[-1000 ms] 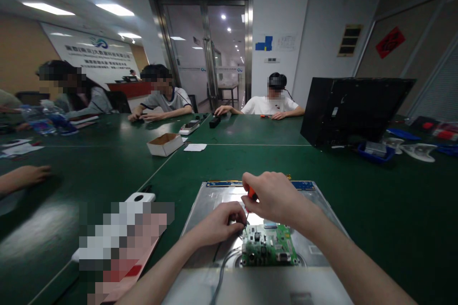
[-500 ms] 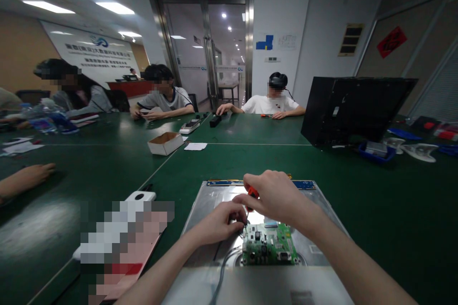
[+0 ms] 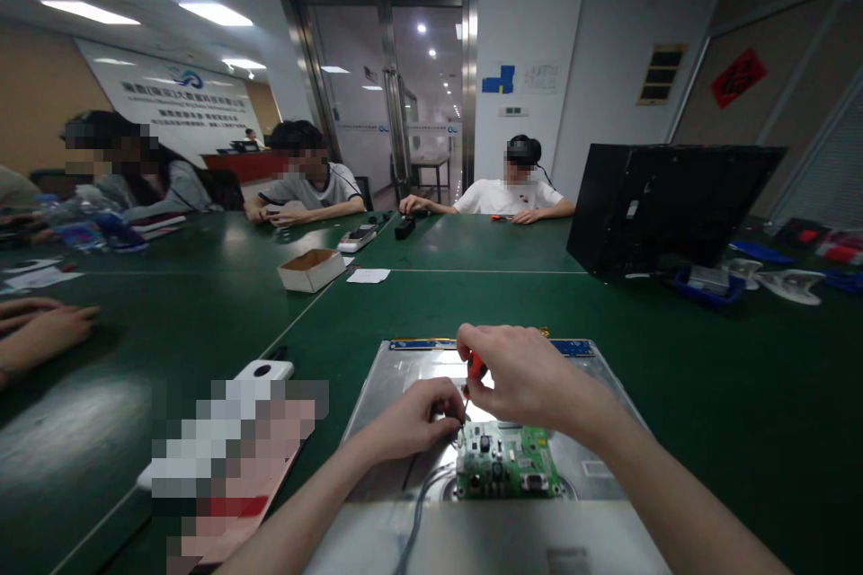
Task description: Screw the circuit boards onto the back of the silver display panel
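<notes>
A green circuit board (image 3: 509, 460) lies on a silver metal panel (image 3: 378, 409) in front of me. My right hand (image 3: 516, 373) is closed around a red screwdriver (image 3: 475, 367), whose thin shaft points down at the board's upper left corner. Beside that tip, my left hand (image 3: 428, 413) has its fingers pinched together; what they hold, if anything, is too small to make out. A grey cable (image 3: 418, 517) runs from the left of the board toward the panel's near edge.
Left of the panel lie a white device (image 3: 266, 370) and a pink item (image 3: 297, 418). An open box (image 3: 311, 271) and white paper (image 3: 369, 276) are farther off. A black monitor (image 3: 674, 207) stands at the right. Other people sit around the green table.
My right hand has turned slightly around the screwdriver, its fingers shifting on the handle. My left hand has hardly moved. At the far left, a second hand of another person has come into view.
</notes>
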### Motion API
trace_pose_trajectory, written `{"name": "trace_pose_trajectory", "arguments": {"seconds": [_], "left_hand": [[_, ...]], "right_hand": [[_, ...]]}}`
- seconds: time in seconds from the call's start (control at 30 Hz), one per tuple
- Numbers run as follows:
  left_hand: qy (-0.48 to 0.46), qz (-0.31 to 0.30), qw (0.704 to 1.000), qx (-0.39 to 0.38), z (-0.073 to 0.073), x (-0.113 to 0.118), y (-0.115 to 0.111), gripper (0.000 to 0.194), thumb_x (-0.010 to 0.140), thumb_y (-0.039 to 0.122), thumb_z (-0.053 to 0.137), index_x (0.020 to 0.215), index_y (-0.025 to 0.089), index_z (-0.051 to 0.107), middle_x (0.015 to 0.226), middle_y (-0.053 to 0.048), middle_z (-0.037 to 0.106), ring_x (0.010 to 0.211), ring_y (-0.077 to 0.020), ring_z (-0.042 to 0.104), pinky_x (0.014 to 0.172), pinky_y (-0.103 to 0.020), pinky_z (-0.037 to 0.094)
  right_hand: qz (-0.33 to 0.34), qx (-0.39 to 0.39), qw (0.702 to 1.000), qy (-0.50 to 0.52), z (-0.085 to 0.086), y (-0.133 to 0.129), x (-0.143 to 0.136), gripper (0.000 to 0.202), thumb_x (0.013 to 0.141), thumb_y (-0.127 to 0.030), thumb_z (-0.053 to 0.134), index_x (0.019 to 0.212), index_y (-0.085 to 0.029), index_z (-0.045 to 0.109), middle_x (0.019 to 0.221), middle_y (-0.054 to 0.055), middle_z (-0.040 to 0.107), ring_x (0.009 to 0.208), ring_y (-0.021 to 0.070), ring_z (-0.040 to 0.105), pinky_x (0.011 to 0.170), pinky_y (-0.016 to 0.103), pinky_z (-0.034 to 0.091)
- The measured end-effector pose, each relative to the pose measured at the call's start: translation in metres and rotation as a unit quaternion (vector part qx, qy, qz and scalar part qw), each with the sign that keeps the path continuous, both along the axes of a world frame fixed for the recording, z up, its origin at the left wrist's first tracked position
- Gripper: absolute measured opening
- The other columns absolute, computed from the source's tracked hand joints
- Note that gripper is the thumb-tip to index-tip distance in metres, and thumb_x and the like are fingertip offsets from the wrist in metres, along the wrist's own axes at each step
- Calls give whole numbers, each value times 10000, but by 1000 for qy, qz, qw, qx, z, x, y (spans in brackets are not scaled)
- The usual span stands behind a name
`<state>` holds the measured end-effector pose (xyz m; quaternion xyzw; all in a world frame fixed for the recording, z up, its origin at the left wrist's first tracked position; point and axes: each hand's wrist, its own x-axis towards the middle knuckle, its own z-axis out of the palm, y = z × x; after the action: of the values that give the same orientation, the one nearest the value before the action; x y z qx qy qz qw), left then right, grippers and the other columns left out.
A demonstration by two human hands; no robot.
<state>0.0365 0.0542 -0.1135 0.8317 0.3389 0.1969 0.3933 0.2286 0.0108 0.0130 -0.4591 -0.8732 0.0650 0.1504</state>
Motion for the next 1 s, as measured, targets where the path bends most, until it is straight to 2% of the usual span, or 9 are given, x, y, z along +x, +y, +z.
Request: {"name": "trace_pose_trajectory", "arguments": {"seconds": [0.17,0.33,0.43,0.53,0.67,0.8,1.0], "left_hand": [[-2,-2,1000,-7,-1,0,2,138,744,100,541,848,150,617,821,-18,625,766,-172,562,698,-266,447],[0,5,1000,-15,5,1,-2,152,753,99,552,876,160,616,842,-15,634,763,-167,575,697,-260,456],[14,14,1000,-13,6,1,-3,115,770,122,559,859,161,622,828,-11,629,742,-164,575,676,-256,451],[13,13,1000,-9,3,1,-1,115,760,116,561,852,155,619,830,-16,627,746,-167,571,672,-255,447],[4,10,1000,-9,0,1,0,93,760,133,564,842,155,602,816,-16,624,744,-165,556,667,-253,446],[1,13,1000,10,0,1,-1,30,770,160,560,786,160,585,769,-5,604,717,-161,536,652,-254,432],[-9,-9,1000,11,0,1,1,103,767,146,546,846,148,612,843,-31,635,762,-176,557,707,-275,451]], "right_hand": [[4,18,1000,-12,1,-3,-3,216,755,-203,605,961,-186,540,855,35,684,695,168,602,533,264,276],[-24,43,998,-37,-2,-2,-6,233,870,-420,582,995,-223,570,819,30,711,699,201,638,518,266,255],[-43,58,995,-67,-3,-1,-9,285,926,-496,489,906,-237,606,744,27,701,650,194,633,509,272,233],[-46,63,994,-81,-3,-2,-10,270,937,-415,484,796,-222,610,700,28,687,633,185,631,498,286,200],[-38,59,996,-62,-4,-1,-10,83,866,-275,549,894,-213,594,754,28,701,644,176,623,504,292,207],[1,27,999,-25,-2,-4,-7,204,793,-194,563,994,-191,537,838,31,696,680,166,608,518,280,259],[29,16,999,-14,1,-9,-6,191,782,-185,567,968,-182,528,892,44,678,707,168,596,529,278,281]]}}
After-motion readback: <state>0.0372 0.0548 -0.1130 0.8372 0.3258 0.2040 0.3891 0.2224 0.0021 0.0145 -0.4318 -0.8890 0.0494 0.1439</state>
